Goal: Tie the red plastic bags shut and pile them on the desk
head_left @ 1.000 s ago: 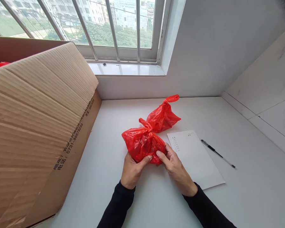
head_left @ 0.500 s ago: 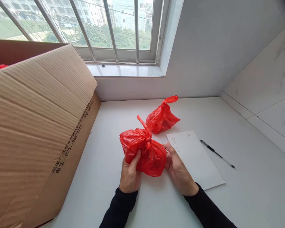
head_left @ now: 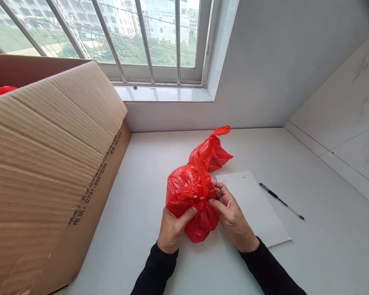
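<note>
A knotted red plastic bag (head_left: 184, 186) is held between my two hands over the white table. My left hand (head_left: 172, 229) grips its lower left side, thumb on the front and the other fingers hidden beneath. My right hand (head_left: 232, 217) pinches the bag near its knot with thumb and fingers. Just behind, a second tied red bag (head_left: 215, 153) rests on the table, partly covered by the held one. What either bag contains does not show.
A large cardboard box (head_left: 61, 164) takes up the left side, with something red (head_left: 1, 91) inside. Right of my hands lie a white paper pad (head_left: 255, 209) with small writing and a black pen (head_left: 281, 200). A barred window (head_left: 160, 45) stands beyond the table (head_left: 135, 213).
The held bag has turned and shifted slightly right and towards me. My right thumb has come onto its front near the knot; before, that hand only touched its right side.
</note>
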`<action>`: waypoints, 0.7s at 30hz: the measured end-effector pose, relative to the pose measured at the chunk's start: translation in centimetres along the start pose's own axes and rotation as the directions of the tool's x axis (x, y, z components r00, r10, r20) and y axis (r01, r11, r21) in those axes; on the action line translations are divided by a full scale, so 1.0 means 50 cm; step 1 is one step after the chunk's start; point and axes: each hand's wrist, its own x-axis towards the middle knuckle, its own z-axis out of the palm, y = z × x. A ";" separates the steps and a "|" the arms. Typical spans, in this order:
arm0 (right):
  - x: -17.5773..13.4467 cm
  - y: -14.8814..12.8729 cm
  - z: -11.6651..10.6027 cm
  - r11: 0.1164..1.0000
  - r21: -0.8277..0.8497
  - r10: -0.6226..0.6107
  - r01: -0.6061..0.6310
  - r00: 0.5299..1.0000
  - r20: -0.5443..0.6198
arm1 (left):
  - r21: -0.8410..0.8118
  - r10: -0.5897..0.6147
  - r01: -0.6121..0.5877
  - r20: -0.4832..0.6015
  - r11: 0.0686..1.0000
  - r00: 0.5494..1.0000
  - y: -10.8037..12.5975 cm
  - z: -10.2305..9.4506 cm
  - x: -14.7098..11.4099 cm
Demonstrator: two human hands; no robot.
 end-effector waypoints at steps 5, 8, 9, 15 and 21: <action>-0.002 0.002 0.007 0.999 -0.048 -0.019 0.019 1.000 0.010 | 0.025 0.035 -0.036 0.016 0.999 0.999 0.009 -0.002 -0.002; 0.000 0.003 0.008 0.999 -0.036 -0.008 0.007 1.000 -0.021 | -0.051 0.047 -0.045 0.036 0.998 0.998 0.018 0.007 -0.003; 0.000 0.003 0.008 1.000 -0.029 0.002 -0.003 1.000 -0.026 | -0.085 0.042 -0.039 0.038 0.996 0.998 0.017 0.009 -0.003; -0.019 0.018 -0.012 0.951 -0.310 -0.031 -0.012 0.991 -0.134 | -0.243 -0.017 -0.001 -0.070 0.970 0.997 -0.017 0.002 -0.011; -0.024 0.074 -0.046 0.587 -0.808 -0.265 0.050 0.955 -0.134 | -0.164 0.110 -0.114 -0.031 0.980 0.993 -0.032 -0.001 -0.022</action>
